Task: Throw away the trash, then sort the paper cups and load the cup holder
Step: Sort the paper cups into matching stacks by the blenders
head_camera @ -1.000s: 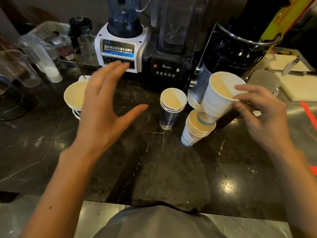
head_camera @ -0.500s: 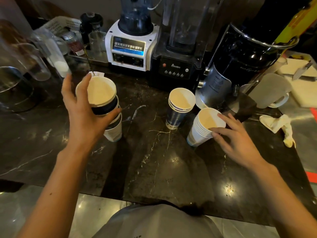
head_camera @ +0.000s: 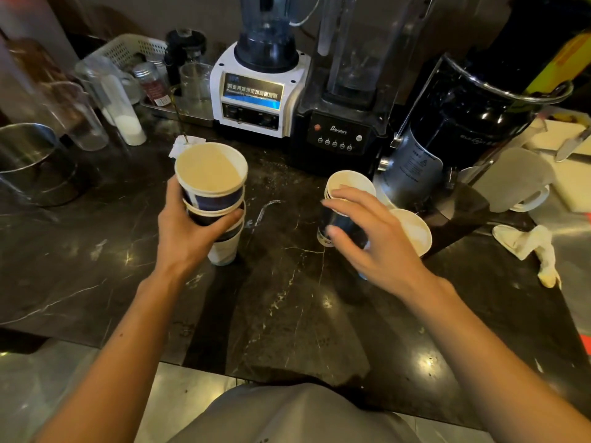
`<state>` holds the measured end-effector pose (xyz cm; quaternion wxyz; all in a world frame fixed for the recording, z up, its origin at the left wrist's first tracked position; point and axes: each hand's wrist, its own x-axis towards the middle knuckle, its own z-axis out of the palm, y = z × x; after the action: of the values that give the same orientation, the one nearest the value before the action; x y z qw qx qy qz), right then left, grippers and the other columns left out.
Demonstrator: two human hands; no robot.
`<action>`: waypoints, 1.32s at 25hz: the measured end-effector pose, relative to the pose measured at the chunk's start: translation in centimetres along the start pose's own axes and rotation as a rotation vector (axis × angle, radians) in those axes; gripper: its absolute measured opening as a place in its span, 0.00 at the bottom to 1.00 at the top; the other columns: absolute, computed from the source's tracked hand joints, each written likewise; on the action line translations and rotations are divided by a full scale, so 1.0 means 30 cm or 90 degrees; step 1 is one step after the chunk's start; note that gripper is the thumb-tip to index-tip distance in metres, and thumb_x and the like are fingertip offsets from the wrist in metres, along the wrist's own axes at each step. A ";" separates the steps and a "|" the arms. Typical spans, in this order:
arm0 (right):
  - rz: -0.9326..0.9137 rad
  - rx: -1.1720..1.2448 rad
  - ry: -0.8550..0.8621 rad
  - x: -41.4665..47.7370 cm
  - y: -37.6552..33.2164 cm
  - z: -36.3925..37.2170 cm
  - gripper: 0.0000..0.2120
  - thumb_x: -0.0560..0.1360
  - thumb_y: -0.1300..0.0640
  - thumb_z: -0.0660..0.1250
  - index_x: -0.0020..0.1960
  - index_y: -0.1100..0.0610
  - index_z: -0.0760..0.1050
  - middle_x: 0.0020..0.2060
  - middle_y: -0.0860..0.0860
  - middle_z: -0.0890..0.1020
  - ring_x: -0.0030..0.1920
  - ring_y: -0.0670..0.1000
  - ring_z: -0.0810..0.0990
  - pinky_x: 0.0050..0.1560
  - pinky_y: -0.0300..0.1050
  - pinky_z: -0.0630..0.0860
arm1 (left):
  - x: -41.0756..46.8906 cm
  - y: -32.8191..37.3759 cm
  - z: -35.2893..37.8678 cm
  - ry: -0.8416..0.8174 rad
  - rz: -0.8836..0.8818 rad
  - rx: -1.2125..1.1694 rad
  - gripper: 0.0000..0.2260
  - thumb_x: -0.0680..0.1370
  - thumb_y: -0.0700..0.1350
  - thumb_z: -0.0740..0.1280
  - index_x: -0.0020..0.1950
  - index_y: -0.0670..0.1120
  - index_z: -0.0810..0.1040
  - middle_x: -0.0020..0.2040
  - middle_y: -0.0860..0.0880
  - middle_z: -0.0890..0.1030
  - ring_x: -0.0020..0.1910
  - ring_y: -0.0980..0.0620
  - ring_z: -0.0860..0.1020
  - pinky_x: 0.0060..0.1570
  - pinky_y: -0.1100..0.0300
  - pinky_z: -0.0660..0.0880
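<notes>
My left hand (head_camera: 188,231) grips a tall stack of paper cups (head_camera: 212,187), dark blue ones on top and a white one at the bottom, tilted a little over the dark marble counter (head_camera: 287,308). My right hand (head_camera: 374,238) is spread around a short stack of dark blue cups (head_camera: 343,219) standing mid-counter, thumb and fingers at its sides. Just right of it leans a stack of white cups (head_camera: 414,230), partly hidden by that hand.
Two blenders (head_camera: 256,91) (head_camera: 342,123) and a black machine (head_camera: 454,129) line the back. Clear plastic tumblers (head_camera: 112,100) and a steel pot (head_camera: 32,161) stand at the left. A frosted jug (head_camera: 518,183), crumpled paper (head_camera: 527,244) and a cutting board with a knife (head_camera: 572,145) lie right.
My right hand left the white stack and moved left to the dark blue stack. My left hand brought its cup stack nearer the middle of the counter.
</notes>
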<state>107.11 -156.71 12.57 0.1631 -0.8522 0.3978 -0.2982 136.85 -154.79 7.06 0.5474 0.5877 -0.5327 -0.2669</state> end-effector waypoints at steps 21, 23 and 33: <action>-0.106 0.006 -0.045 0.036 -0.094 0.023 0.05 0.79 0.60 0.68 0.53 0.59 0.82 0.53 0.51 0.83 0.67 0.55 0.73 0.62 0.58 0.72 | -0.163 0.076 0.308 -0.153 0.027 -0.126 0.39 0.67 0.56 0.79 0.70 0.69 0.60 0.65 0.69 0.72 0.65 0.65 0.72 0.57 0.74 0.70; -0.090 0.016 -0.048 0.013 -0.099 0.015 0.05 0.79 0.60 0.67 0.52 0.58 0.81 0.52 0.50 0.83 0.67 0.55 0.72 0.61 0.58 0.73 | -0.165 0.084 0.318 -0.155 0.025 -0.131 0.38 0.68 0.58 0.77 0.71 0.69 0.59 0.65 0.69 0.72 0.65 0.66 0.72 0.57 0.75 0.69; -0.054 -0.057 0.324 0.040 -0.121 -0.212 0.07 0.79 0.64 0.62 0.47 0.65 0.78 0.41 0.51 0.78 0.44 0.48 0.76 0.63 0.42 0.70 | -0.162 0.098 0.317 -0.213 0.005 -0.148 0.34 0.69 0.59 0.76 0.69 0.70 0.62 0.65 0.65 0.74 0.66 0.61 0.74 0.57 0.69 0.73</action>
<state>105.76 -155.60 19.78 0.0071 -0.7719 0.4027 -0.4919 125.92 -153.26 6.03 0.5163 0.4661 -0.5842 -0.4181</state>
